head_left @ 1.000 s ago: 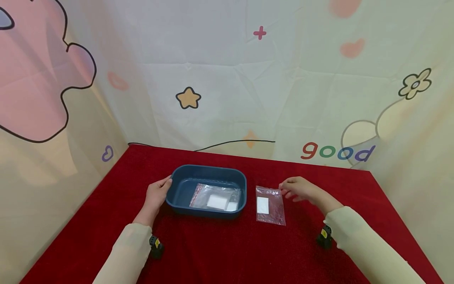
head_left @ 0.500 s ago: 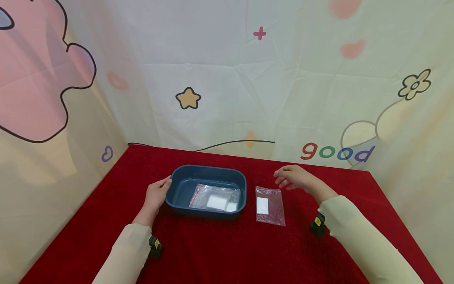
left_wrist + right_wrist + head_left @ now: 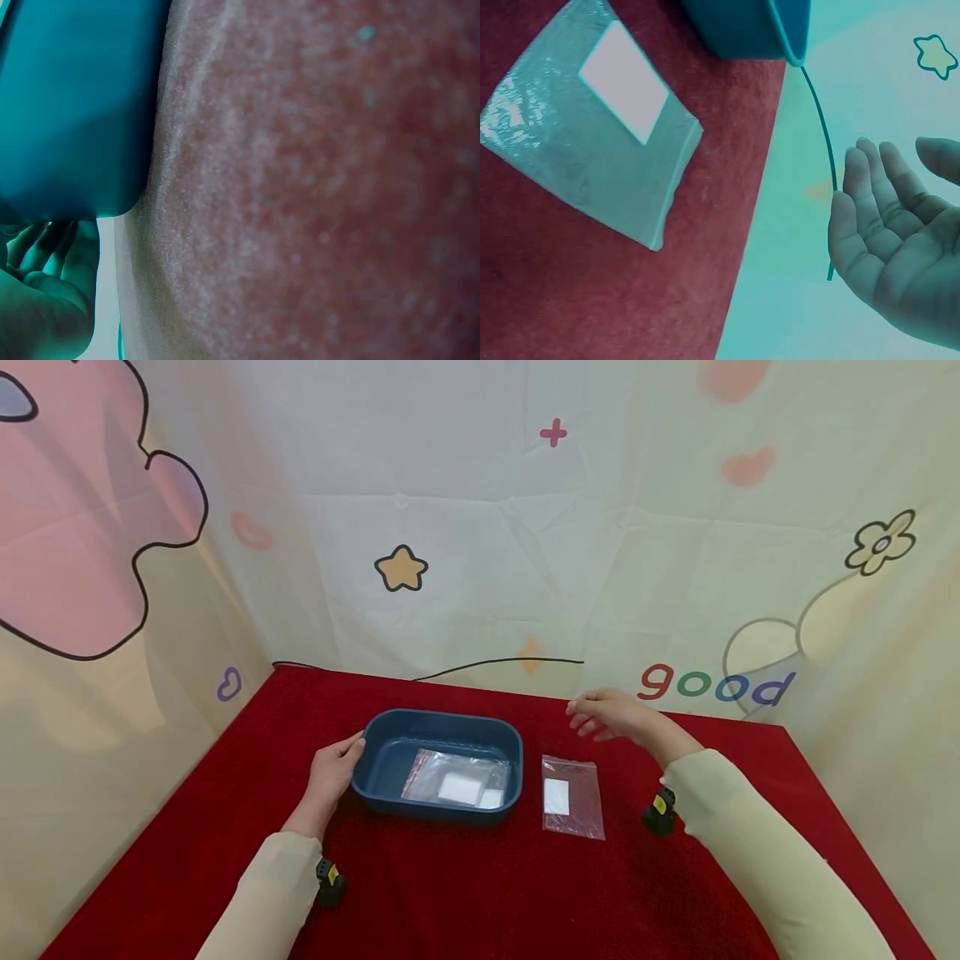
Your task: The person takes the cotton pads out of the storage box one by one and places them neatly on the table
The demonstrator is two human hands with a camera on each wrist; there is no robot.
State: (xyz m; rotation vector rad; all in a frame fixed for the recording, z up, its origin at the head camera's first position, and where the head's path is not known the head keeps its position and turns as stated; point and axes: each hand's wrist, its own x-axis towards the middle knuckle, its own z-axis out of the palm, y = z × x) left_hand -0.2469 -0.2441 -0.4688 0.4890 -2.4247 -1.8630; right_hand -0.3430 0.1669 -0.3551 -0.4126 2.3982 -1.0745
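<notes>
A dark blue rectangular basin (image 3: pixel 390 804) stands on the red cloth left of centre. My left hand (image 3: pixel 332 774) grips its left end, thumb at the rim and fingers against the outer wall; the left wrist view shows those fingers (image 3: pixel 78 259) at the basin's corner. Clear zip bags (image 3: pixel 431 770) with white pieces lie inside. Right of the basin, another clear zip bag (image 3: pixel 581 799) lies flat, holding a white rectangle (image 3: pixel 557 797). Behind that bag my right hand (image 3: pixel 617 713) is raised, holding nothing, its fingers loosely bent and spread in the right wrist view.
Red cloth (image 3: pixel 450 893) covers the table. A pale printed curtain (image 3: pixel 480 568) hangs behind its back edge and along both sides. Small black wrist cameras (image 3: pixel 330 883) sit by both sleeves.
My right hand has let go of the flat zip bag's top corner and moved up, back and slightly left. The left hand and the basin have stayed in place.
</notes>
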